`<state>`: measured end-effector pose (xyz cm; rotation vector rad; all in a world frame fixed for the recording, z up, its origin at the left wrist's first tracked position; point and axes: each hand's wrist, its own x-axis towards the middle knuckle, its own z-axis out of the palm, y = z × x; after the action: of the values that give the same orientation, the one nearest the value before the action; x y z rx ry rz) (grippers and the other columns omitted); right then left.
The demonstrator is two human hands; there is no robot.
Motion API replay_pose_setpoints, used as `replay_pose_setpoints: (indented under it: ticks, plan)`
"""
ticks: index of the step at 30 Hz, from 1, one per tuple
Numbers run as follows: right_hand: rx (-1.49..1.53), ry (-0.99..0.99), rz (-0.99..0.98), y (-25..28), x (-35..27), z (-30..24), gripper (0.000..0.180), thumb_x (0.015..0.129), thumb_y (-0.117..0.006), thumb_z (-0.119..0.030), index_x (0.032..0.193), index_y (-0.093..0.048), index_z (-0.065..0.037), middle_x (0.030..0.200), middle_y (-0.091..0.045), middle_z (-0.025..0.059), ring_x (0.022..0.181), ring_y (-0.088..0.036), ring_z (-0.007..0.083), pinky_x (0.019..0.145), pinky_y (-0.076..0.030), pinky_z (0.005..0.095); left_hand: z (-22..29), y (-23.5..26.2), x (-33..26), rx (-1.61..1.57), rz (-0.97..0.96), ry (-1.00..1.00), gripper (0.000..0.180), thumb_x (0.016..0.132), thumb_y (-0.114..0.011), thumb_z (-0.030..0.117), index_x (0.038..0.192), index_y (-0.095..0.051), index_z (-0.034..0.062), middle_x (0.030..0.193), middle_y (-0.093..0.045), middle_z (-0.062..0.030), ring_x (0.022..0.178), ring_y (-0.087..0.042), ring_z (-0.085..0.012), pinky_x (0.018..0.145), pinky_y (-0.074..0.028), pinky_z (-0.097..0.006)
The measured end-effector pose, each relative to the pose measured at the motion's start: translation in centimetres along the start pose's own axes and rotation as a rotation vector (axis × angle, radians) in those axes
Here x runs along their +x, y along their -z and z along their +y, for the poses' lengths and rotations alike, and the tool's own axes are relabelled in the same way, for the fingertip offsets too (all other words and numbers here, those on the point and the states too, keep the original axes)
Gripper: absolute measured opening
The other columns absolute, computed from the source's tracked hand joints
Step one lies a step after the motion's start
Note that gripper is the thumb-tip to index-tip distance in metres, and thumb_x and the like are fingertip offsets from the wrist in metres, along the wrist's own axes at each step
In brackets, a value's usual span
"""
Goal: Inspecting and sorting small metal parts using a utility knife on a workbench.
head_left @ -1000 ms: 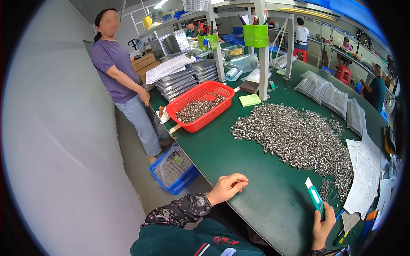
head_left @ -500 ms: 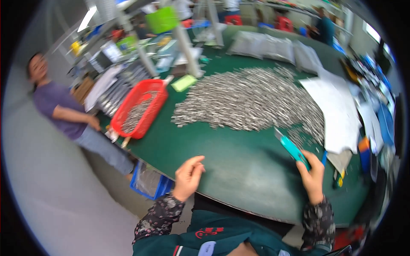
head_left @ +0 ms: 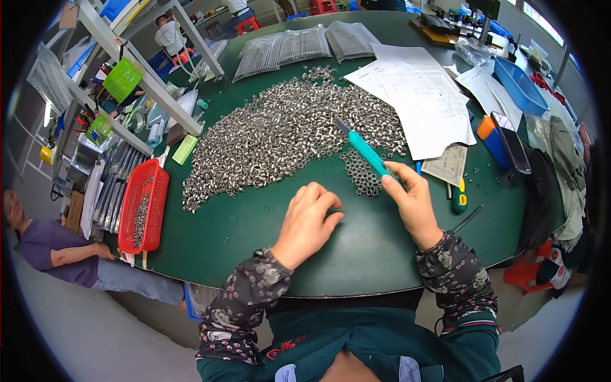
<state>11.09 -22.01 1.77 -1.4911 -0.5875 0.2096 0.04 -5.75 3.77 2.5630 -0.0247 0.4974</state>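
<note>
My right hand grips a teal utility knife, its grey blade slanting up and left over the edge of a large heap of small shiny metal rings. Below the knife, a flat patch of rings lies close together in one layer. To the left, my left hand hovers over the green table, holding nothing, with its fingers loosely bent and the thumb apart from them.
A red basket of metal pieces stands at the table's left edge, near a seated person in purple. White papers lie right of the heap; filled clear bags lie behind. A screwdriver and a phone are at right.
The view has swung right and become sharper. Both hands are farther over the table and closer together. The knife, still in my right hand, now reaches the heap's edge.
</note>
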Motion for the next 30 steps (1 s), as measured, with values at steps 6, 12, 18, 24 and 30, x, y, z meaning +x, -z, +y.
replay_pose_setpoints:
  ticks: [6, 12, 18, 24, 30]
  plan:
    - [-0.006, 0.041, -0.008, -0.5, 0.1, -0.2, 0.028, 0.081, -0.059, -0.018, 0.099, -0.056, 0.003, 0.079, -0.057, 0.0013, 0.072, -0.05, 0.0057, 0.065, -0.042, 0.0213, -0.4, -3.9, 2.6, 0.167, 0.047, 0.074, 0.017, 0.064, -0.068, 0.014, 0.075, -0.057, 0.0061, 0.079, -0.049, -0.0067, 0.08, -0.048, -0.0248, 0.067, -0.04, -0.036]
    - [-0.062, 0.136, -0.022, -0.6, 0.3, 0.0, 0.027, 0.079, -0.059, -0.015, 0.098, -0.056, 0.004, 0.082, -0.059, 0.0043, 0.073, -0.052, 0.0076, 0.065, -0.043, 0.0219, -0.3, -5.1, 3.2, 0.163, 0.084, 0.171, 0.019, 0.063, -0.069, 0.017, 0.072, -0.057, 0.005, 0.075, -0.049, -0.0077, 0.078, -0.049, -0.0258, 0.067, -0.041, -0.038]
    - [-0.104, 0.1, -0.052, -0.5, 0.0, -0.5, 0.026, 0.08, -0.059, -0.015, 0.098, -0.056, 0.003, 0.08, -0.059, 0.0033, 0.073, -0.051, 0.0071, 0.065, -0.042, 0.0212, -0.7, -5.4, 3.1, 0.058, 0.13, 0.155, 0.014, 0.066, -0.066, 0.013, 0.07, -0.055, 0.0047, 0.075, -0.049, -0.0081, 0.075, -0.05, -0.0269, 0.066, -0.041, -0.038]
    - [-0.15, 0.052, -0.09, -0.8, 0.3, -0.4, 0.026, 0.08, -0.059, -0.015, 0.099, -0.056, 0.002, 0.077, -0.057, 0.0007, 0.069, -0.05, 0.0052, 0.062, -0.041, 0.0205, -1.8, -0.7, 1.0, -0.266, 0.117, 0.274, 0.011, 0.072, -0.06, 0.007, 0.077, -0.051, 0.0031, 0.079, -0.054, -0.0044, 0.06, -0.051, -0.0096, 0.053, -0.042, -0.022]
    - [-0.371, 0.251, -0.09, -1.1, -0.2, -0.1, 0.026, 0.073, -0.063, -0.012, 0.094, -0.058, 0.001, 0.082, -0.059, 0.0125, 0.07, -0.057, 0.02, 0.064, -0.043, 0.0277, -5.7, 3.2, -1.9, -1.124, 0.312, 0.477, 0.008, 0.08, -0.051, 0.002, 0.085, -0.045, 0.0053, 0.082, -0.058, -0.0083, 0.056, -0.048, -0.0071, 0.046, -0.04, -0.019]
